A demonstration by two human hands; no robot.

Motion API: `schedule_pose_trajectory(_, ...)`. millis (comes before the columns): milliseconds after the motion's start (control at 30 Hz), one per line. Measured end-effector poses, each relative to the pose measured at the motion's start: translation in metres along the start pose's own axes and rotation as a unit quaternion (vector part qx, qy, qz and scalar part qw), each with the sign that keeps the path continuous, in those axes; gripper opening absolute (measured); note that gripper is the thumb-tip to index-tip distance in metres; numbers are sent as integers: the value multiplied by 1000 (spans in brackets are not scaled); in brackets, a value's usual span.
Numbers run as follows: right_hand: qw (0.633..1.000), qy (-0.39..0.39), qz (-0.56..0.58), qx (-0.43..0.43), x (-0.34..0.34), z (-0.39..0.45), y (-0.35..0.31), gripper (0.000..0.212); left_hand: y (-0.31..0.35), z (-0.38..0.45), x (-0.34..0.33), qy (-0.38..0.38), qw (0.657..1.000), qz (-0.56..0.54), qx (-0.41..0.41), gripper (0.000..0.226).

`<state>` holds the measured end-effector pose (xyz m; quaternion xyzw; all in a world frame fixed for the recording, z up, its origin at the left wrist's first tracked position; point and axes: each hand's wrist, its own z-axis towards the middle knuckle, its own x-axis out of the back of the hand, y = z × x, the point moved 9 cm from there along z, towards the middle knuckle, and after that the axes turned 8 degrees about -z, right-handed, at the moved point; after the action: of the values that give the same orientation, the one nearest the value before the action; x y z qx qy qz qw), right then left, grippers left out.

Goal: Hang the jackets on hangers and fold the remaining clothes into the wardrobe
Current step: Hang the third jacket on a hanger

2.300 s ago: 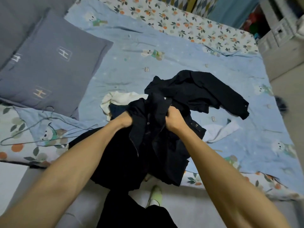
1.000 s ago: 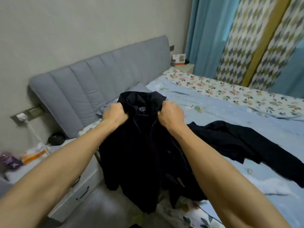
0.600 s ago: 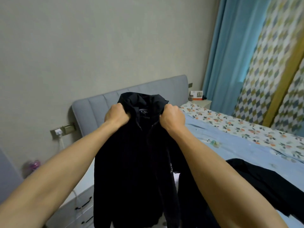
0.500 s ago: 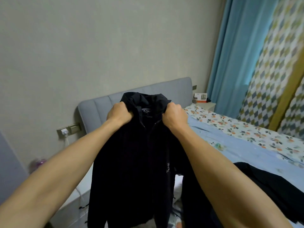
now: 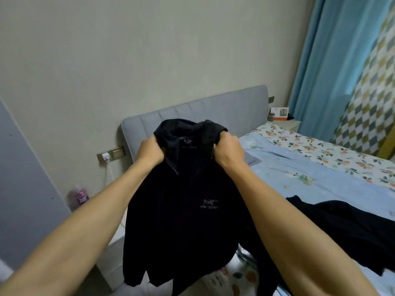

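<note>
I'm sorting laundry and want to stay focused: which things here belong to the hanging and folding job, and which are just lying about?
Part of the job:
black jacket, gripped at the collar by the left hand and right hand
dark garment lying on the bed

Just lying about:
plugged-in charger
purple bottle
small box on the nightstand

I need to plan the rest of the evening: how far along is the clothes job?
Early on. Nothing looks hung or folded yet. In hand: the left hand and right hand grip a black jacket by its collar, held up with no hanger in it. Left: a dark garment lies on the bed.
</note>
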<state>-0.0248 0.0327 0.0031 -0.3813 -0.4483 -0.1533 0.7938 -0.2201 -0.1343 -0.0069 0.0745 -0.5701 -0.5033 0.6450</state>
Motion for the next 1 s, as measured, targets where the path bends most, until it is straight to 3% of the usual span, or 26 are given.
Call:
schedule_pose_trajectory(67, 993, -99, -70, -3, -35, -14, 7, 22, -11, -1, -11, -54, 998, 25, 10, 11)
schedule_pose_trajectory(100, 991, -111, -81, -9, -44, -18, 8, 19, -15, -4, -13, -53, 998, 24, 8, 10)
schedule_pose_trajectory(233, 999, 10, 47, 13, -9, -5, -31, 20, -2, -11, 4, 47, 998, -36, -25, 13)
schedule_pose_trajectory(300, 989, 16, 142, 21, -1, 4, -36, 17, 4, -6, 11, 61, 996, -50, -30, 20)
schedule_pose_trajectory(333, 989, -17, 146, 19, -11, 4, -29, 19, 6, -5, 13, 55, 997, -48, -33, 19)
schedule_pose_trajectory(400, 991, -128, 41, 10, -51, -7, -4, 19, 3, -4, 7, 15, 998, -33, -42, 12)
schedule_pose_trajectory(467, 984, -174, -31, -12, -75, -15, 15, 17, -8, -8, -7, -22, 999, -20, -35, 12)
schedule_pose_trajectory(600, 995, -77, 62, -27, -44, -7, 0, 13, -7, -14, -31, -59, 997, -31, -47, 24)
schedule_pose_trajectory(733, 994, -96, 34, -51, -50, -22, 34, 9, 7, -26, -52, -117, 989, 0, -92, 35)
schedule_pose_trajectory(867, 993, -90, 40, -71, -52, -42, 76, 21, 16, -42, -72, -129, 983, 17, -133, 34)
schedule_pose_trajectory(1000, 993, -67, 47, -87, -28, -45, 108, 8, 45, -46, -93, -143, 976, 5, -165, 34)
